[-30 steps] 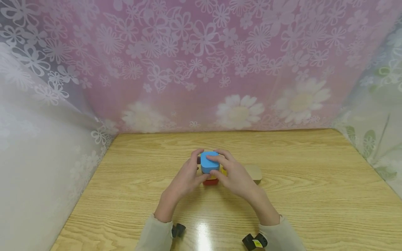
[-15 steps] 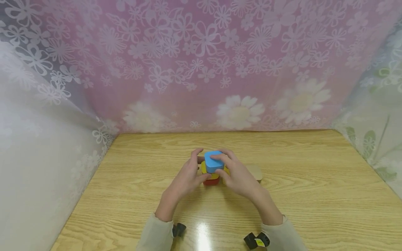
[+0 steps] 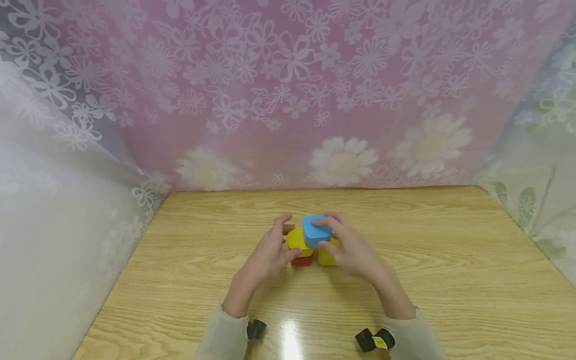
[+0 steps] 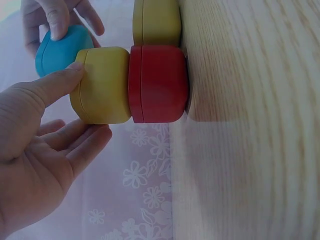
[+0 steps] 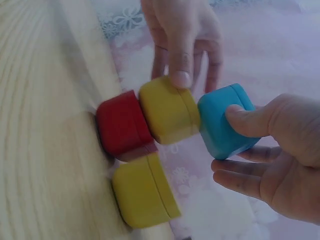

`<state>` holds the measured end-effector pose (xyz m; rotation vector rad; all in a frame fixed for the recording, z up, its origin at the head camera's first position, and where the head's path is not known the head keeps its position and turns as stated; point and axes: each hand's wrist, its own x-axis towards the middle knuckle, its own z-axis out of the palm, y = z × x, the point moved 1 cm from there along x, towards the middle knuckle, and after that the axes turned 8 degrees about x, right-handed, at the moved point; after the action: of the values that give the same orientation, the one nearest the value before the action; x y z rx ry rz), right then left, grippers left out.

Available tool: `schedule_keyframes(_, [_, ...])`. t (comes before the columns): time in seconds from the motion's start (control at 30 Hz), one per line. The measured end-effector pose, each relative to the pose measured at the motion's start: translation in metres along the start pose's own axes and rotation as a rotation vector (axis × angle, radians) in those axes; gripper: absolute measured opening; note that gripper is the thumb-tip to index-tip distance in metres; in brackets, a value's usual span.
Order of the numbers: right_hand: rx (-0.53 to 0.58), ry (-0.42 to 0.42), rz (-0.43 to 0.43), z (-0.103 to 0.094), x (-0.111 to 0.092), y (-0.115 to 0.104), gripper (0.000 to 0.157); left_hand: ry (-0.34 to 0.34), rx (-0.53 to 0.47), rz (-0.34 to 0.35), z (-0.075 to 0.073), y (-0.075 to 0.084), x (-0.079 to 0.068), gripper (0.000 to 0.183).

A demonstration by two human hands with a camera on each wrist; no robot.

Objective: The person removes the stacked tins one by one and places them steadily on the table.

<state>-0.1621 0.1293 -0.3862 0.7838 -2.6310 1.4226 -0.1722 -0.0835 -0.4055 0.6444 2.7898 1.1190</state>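
Observation:
My right hand point(image 3: 357, 252) holds a blue rounded box point(image 3: 313, 234), thumb on one side and fingers on the other. The blue box is raised at the right of a two-box stack, overlapping its corner in the head view. The stack is a yellow box point(image 3: 296, 240) on top of a red box point(image 3: 302, 261). With thumb and fingers, my left hand point(image 3: 265, 255) grips the upper yellow box. A second yellow box point(image 5: 145, 195) stands on the table beside the red one, partly behind my right hand in the head view. Each box shows a seam near its top.
The wooden table point(image 3: 216, 215) ends at a pink flowered cloth point(image 3: 279, 100) behind it. Pale flowered cloth also hangs at both sides. Black wrist cameras point(image 3: 375, 340) sit by the sleeves, near the table's front.
My right hand has moved right with the blue box, off the top of the stack, uncovering the upper yellow box. A beige box at the right is now hidden. My left hand stays put.

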Motion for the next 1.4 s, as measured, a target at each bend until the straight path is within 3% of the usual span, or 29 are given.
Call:
schedule_keyframes(0.17, [0.048,0.012,0.021,-0.013,-0.002,0.006,0.042,-0.003,0.061,-0.001,-0.001,0.001,0.000,0.072])
schedule_keyframes(0.5, [0.117,0.030,0.071,-0.042,-0.010,0.017,0.046,0.020,0.184,0.080,0.000,0.003,-0.001,0.037])
schedule_keyframes(0.83, [0.071,0.059,0.082,-0.070,-0.023,0.035,0.045,0.006,0.194,0.077,0.000,0.003,-0.001,0.036])
schedule_keyframes(1.03, [0.092,0.071,0.133,-0.086,-0.034,0.044,0.047,0.008,0.185,0.071,0.000,0.004,-0.002,0.037])
schedule_keyframes(1.4, [0.091,-0.007,0.186,-0.107,-0.054,0.051,0.043,0.015,0.165,0.084,0.000,0.004,-0.004,0.036])
